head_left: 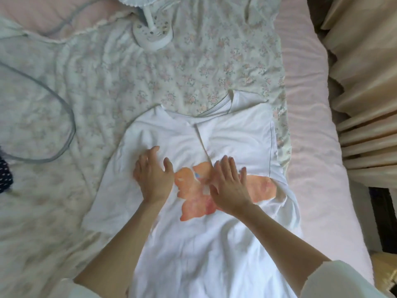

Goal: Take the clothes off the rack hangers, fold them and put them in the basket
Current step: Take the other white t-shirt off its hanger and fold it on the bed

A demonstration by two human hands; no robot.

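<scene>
Lying flat on the bed (311, 147) is a white T-shirt (193, 244) with an orange flower print (193, 196), spread over a floral quilt (129, 82). Its collar is pointing away from the person and its hem is running toward them, so the long axis is running from near to far. One side panel with its sleeve is already lying folded in over the chest on the right.

Both hands are resting on the shirt's middle. The left hand (153, 175) is pressing down with fingers spread and slightly bent, gripping nothing. The right hand (229, 186) is lying flat across the print, fingers straight and close together, holding nothing either.

This looks like thin, soft cotton: light, limp and prone to wrinkling, so it is likely needing smoothing by flat palms before each fold. For the next fold, the unfolded left sleeve and shoulder edge seem the sensible places to pinch, since cloth lifted by one corner would probably sag and slide.

A white fan base (152, 35) and a grey cable (64, 117) are sitting further up the bed. No basket is showing.
</scene>
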